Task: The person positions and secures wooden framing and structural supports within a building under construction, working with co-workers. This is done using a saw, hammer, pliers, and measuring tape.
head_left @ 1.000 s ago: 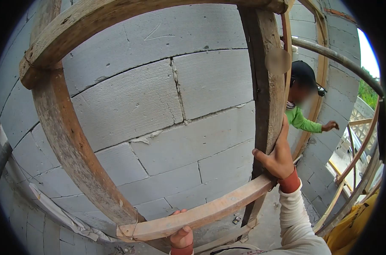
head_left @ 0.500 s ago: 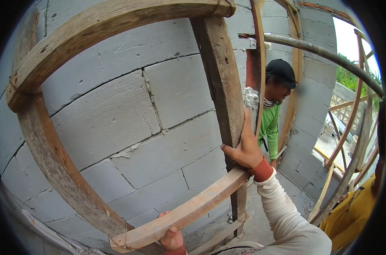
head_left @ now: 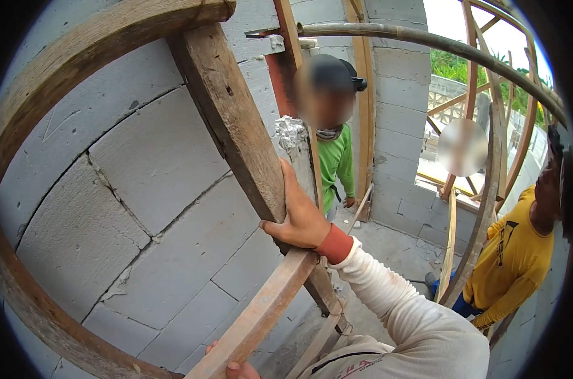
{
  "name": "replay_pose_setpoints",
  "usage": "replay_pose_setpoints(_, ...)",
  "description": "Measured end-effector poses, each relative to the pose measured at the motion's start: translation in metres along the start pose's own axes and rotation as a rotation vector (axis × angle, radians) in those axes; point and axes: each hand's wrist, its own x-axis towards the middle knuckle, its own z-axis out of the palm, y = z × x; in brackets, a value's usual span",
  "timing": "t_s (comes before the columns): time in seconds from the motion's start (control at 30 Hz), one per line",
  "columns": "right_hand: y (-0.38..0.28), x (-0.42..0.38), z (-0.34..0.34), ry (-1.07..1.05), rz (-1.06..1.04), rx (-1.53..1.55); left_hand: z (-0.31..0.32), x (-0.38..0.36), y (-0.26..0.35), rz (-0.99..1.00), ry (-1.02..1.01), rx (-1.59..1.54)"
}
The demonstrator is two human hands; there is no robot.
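My right hand point(head_left: 302, 215) is wrapped around a weathered wooden post point(head_left: 232, 107), just above where a crossbar joins it; its thumb lies across the post's face. Lower down, my left hand point(head_left: 236, 367) grips the paler wooden crossbar point(head_left: 270, 306), with fingers and thumb showing on either side. Most of that hand is hidden by the bar and the bottom edge of the view. Post and crossbar belong to a wooden frame, which also has a thick top beam point(head_left: 103, 41) and another post point(head_left: 46, 309) at the left.
A grey block wall point(head_left: 166, 189) stands close behind the frame. One person in a green shirt point(head_left: 337, 161) stands beyond it; another in a yellow shirt point(head_left: 517, 246) is at the right. A long pole point(head_left: 425, 39) crosses overhead. Timber braces point(head_left: 482, 227) lean near a window opening.
My view has swung right, so the frame sits further left. The person in green has turned toward me, and the person in yellow shows more fully. Both hands keep their holds.
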Motion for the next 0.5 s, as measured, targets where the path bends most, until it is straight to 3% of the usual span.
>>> replay_pose_setpoints(0.1, 0.008, 0.001, -0.002, -0.01, -0.039, 0.002, 0.006, 0.001, 0.002, 0.151, -0.038, 0.148)
replay_pose_setpoints(0.2, 0.009, -0.001, -0.01, -0.046, -0.051, 0.026, 0.006, -0.003, 0.008, 0.076, 0.033, 0.241)
replay_pose_setpoints(0.3, 0.017, 0.001, -0.022, -0.121, -0.067, 0.112, -0.013, -0.004, 0.004, 0.191, 0.027, 0.404)
replay_pose_setpoints(0.4, 0.036, -0.002, -0.04, -0.249, -0.048, 0.221, 0.029, 0.0, 0.007, 0.115, 0.089, 0.09)
replay_pose_setpoints(0.5, 0.072, -0.013, -0.068, -0.284, -0.037, 0.397, 0.022, 0.005, 0.004, 0.148, 0.091, -0.007)
